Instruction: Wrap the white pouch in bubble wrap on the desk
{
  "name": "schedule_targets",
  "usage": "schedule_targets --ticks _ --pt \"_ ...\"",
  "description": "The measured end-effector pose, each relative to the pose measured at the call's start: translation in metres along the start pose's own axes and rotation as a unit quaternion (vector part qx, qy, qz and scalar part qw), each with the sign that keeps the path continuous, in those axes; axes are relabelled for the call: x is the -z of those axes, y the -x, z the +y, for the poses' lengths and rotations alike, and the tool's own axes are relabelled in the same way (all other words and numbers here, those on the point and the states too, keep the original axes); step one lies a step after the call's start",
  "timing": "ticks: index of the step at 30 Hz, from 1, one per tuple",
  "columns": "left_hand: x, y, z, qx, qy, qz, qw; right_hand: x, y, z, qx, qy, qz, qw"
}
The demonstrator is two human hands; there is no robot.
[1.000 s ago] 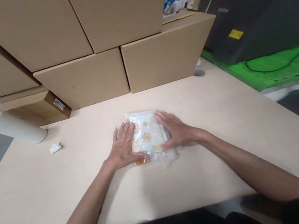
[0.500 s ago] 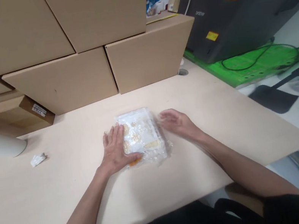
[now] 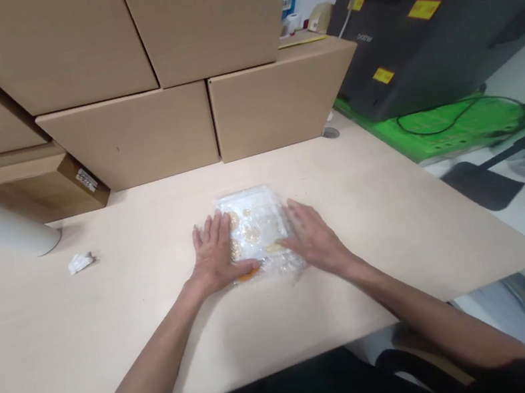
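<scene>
The left hand (image 3: 215,259), unclenched with fingers spread, lies along the left edge of a clear-wrapped packet (image 3: 252,218), thumb across its lower edge, seemingly to brace it and flatten the wrap. The right hand (image 3: 318,237), loosely open and slightly blurred, flanks the right edge, thumb over the lower corner, apparently to hem the packet in from 2 sides. The packet lies flat on the table (image 3: 116,344), before stacked boxes (image 3: 131,142), within easy reach of 2 hands.
</scene>
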State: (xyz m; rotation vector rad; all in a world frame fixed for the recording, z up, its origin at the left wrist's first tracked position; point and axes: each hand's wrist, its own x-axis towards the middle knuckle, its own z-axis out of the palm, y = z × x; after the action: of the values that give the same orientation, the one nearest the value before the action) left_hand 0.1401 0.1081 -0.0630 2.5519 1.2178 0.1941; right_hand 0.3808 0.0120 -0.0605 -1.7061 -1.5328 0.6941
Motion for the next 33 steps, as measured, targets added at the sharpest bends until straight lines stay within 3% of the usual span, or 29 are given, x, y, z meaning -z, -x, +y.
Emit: schedule_targets --ticks 2,4,6,9,15,21,28,33 --pt "0.002 0.0 0.001 -0.004 -0.001 -0.002 1.0 0.003 -0.002 0.008 0.097 0.112 -0.021 0.989" --pt "0.005 0.001 0.0 -0.004 -0.001 -0.012 1.0 0.006 -0.004 0.013 0.154 0.16 -0.109 0.969" --pt "0.008 0.002 -0.005 -0.007 0.005 -0.032 0.999 0.008 -0.005 0.018 0.169 0.186 -0.178 0.952" --pt "0.012 0.003 -0.016 -0.033 0.02 -0.062 0.997 0.011 -0.005 0.022 0.159 0.209 -0.211 0.941" --pt "0.007 0.0 -0.032 -0.062 0.009 -0.053 0.997 0.01 -0.004 0.026 0.153 0.209 -0.214 0.942" --pt "0.013 -0.001 -0.021 -0.042 0.002 -0.051 0.998 0.015 -0.008 0.023 0.148 0.218 -0.228 0.937" --pt "0.021 0.002 -0.012 -0.015 -0.008 -0.06 0.998 0.013 -0.031 -0.015 0.209 0.232 -0.044 0.949" --pt "0.02 0.003 -0.013 -0.017 0.001 -0.059 0.998 -0.002 -0.056 -0.009 0.167 0.244 -0.153 0.943"
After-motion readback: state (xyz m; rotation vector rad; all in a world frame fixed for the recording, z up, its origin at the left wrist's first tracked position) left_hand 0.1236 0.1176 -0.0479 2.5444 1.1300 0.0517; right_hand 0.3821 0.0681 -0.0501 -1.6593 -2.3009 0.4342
